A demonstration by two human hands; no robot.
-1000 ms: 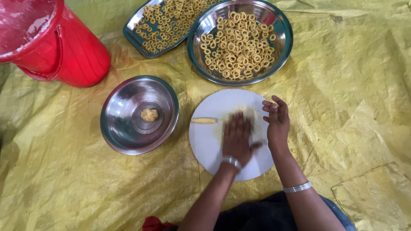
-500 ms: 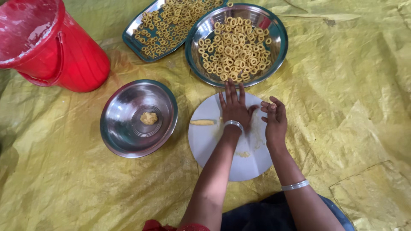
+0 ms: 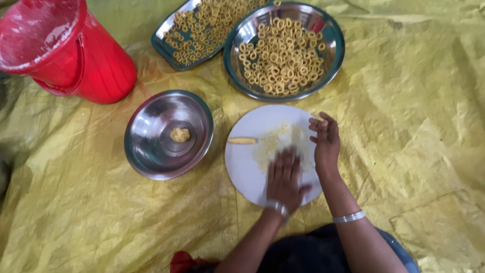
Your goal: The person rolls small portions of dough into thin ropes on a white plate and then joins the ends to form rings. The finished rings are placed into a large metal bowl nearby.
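A round white board (image 3: pixel 245 167) lies on the yellow sheet in front of me. My left hand (image 3: pixel 284 177) lies flat, palm down, on its near half, blurred, over a smear of pale yellow dough (image 3: pixel 280 141). A short roll of dough (image 3: pixel 242 141) lies on the board's left part. My right hand (image 3: pixel 326 144) rests on the board's right rim with its fingers curled inward; whether it holds anything is hidden. Both wrists wear silver bangles.
A steel bowl (image 3: pixel 151 151) holding one dough lump (image 3: pixel 180 134) sits left of the board. Behind stand a steel basin (image 3: pixel 333 55) and a steel tray (image 3: pixel 164 45), both full of small dough rings. A red bucket (image 3: pixel 76 55) is at the far left.
My left hand slid from the board's far edge back toward me across the dough smear. My right hand stayed at the board's right rim.
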